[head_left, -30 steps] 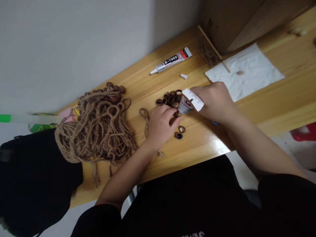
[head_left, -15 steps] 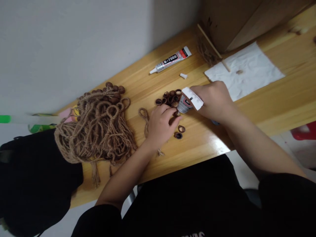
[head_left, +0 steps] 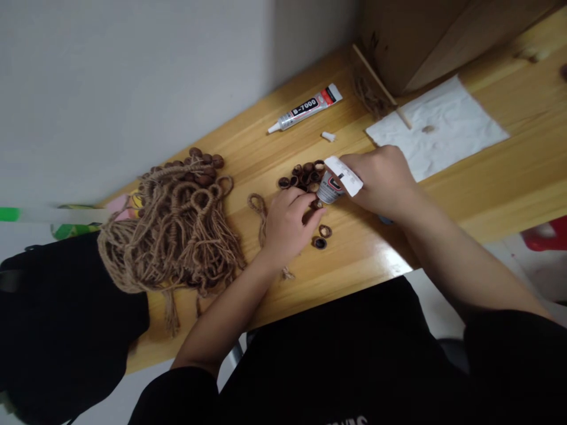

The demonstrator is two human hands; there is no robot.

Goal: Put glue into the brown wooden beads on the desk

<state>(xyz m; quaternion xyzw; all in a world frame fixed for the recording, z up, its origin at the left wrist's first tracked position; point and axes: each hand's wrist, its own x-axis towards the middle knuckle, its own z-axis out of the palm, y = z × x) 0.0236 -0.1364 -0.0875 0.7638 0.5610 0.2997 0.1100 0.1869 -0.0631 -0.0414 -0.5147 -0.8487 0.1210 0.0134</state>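
Note:
My right hand (head_left: 381, 180) grips a glue tube (head_left: 334, 184), its tip pointing down toward a small brown nut shell (head_left: 317, 204). That shell is pinched in the fingers of my left hand (head_left: 287, 227), which rests on the wooden table (head_left: 487, 177). Two more shell halves (head_left: 322, 236) lie just in front of my left fingers. A heap of brown shells (head_left: 303, 176) sits just beyond both hands. A loop of jute cord (head_left: 260, 209) runs under my left hand.
A big pile of knotted jute cord with shells (head_left: 175, 227) lies at the left. A second glue tube marked B-7000 (head_left: 305, 109) and its white cap (head_left: 328, 136) lie farther back. White paper (head_left: 443, 127), a thin wooden stick (head_left: 381, 85) and a cardboard box (head_left: 411, 35) are at the right.

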